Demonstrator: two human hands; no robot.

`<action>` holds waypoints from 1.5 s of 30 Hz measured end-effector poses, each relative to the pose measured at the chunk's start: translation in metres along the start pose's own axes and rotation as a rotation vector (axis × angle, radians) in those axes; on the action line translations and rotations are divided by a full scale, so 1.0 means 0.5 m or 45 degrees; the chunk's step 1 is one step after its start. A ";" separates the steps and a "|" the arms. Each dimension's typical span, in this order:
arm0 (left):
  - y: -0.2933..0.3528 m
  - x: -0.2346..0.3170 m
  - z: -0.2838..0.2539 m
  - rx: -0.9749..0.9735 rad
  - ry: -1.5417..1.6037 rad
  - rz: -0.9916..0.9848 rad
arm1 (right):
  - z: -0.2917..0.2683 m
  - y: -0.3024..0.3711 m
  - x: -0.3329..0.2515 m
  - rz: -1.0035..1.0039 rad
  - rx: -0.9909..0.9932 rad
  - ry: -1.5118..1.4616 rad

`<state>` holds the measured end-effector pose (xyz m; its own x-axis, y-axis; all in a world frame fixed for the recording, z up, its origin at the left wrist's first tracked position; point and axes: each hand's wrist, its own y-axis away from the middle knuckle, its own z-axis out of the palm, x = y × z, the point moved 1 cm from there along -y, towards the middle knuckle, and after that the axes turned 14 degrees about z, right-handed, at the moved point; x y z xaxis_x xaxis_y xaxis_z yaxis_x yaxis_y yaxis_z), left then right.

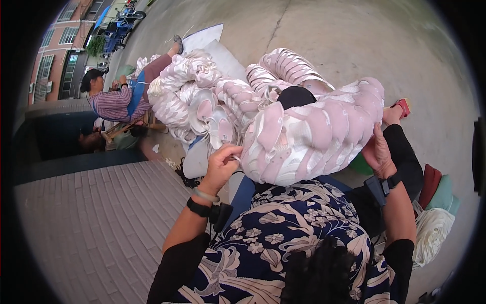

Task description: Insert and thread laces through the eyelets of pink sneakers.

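Note:
A long curved bundle of nested pink and white shoe uppers (316, 134) lies across my lap, held between both hands. At its left end my left hand (223, 164) is closed, thumb and fingers pinching the edge of the end upper, with a thin pale strip at the fingertips. Under the right end, my right hand (377, 152) curls around the bundle's side; some of its fingers are hidden behind it. Just beyond lies a heap of similar shoe uppers (185, 88), with a few loose ones (220, 126) nearest my left hand.
Another person (119, 101) in a striped top sits at the left beside the heap. More stacked uppers (291, 68) lie beyond my bundle, near a dark round shape (296, 96). Folded red and green cloth (439, 190) and a white bundle (433, 235) sit at my right.

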<state>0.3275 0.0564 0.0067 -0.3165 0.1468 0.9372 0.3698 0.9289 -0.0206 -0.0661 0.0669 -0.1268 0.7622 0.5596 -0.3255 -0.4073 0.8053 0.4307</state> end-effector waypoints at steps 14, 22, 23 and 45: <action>0.031 -0.014 0.070 -0.183 -0.481 0.244 | -0.023 -0.019 -0.023 -0.160 0.062 -0.118; -0.026 -0.023 0.091 0.081 0.053 0.254 | 0.026 -0.003 -0.094 -0.132 0.159 0.061; -0.025 -0.021 0.100 0.071 0.090 0.246 | 0.047 -0.006 -0.110 -0.191 0.123 0.146; -0.167 0.000 0.128 0.223 0.850 0.087 | 0.264 -0.018 -0.241 -0.420 0.233 1.003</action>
<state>0.2407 0.0004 -0.0138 0.3286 0.0183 0.9443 0.2056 0.9744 -0.0905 -0.0879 -0.0335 0.0195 0.2300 0.3307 -0.9153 -0.0886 0.9437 0.3187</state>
